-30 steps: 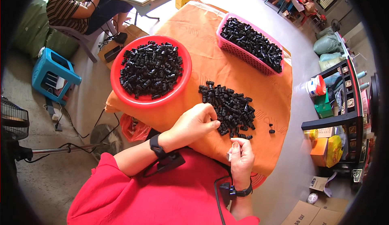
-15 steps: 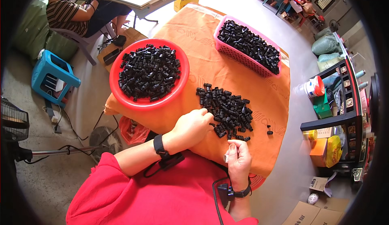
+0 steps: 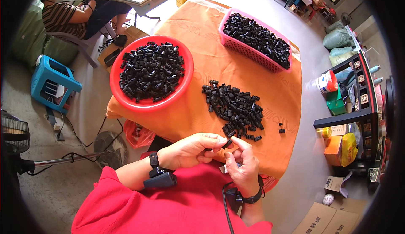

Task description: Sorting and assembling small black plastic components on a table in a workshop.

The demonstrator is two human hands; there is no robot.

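My left hand (image 3: 192, 150) is closed in a pinch on a small black plastic piece (image 3: 228, 143), with another dark bit showing by its curled fingers. Close against it, my right hand (image 3: 244, 165) has its forefinger tip at that black piece. A small whitish thing (image 3: 223, 169) pokes out from the right hand's curled fingers; its kind cannot be made out. Just beyond both hands, a loose pile of black plastic pieces (image 3: 236, 109) lies on the orange cloth (image 3: 202, 61). A few single pieces (image 3: 282, 130) sit apart to the right.
A red basin (image 3: 190, 71) full of black pieces stands at the left; a pink basket (image 3: 253, 50) of them is at the far right. A fan (image 3: 14, 128), blue stool (image 3: 55, 82) and black shelf (image 3: 346, 122) flank the table. Another person (image 3: 69, 14) sits far left.
My left hand has drawn back from the pile toward me, now with a black piece in its fingers. My right hand has turned inward, and the two hands have come together.
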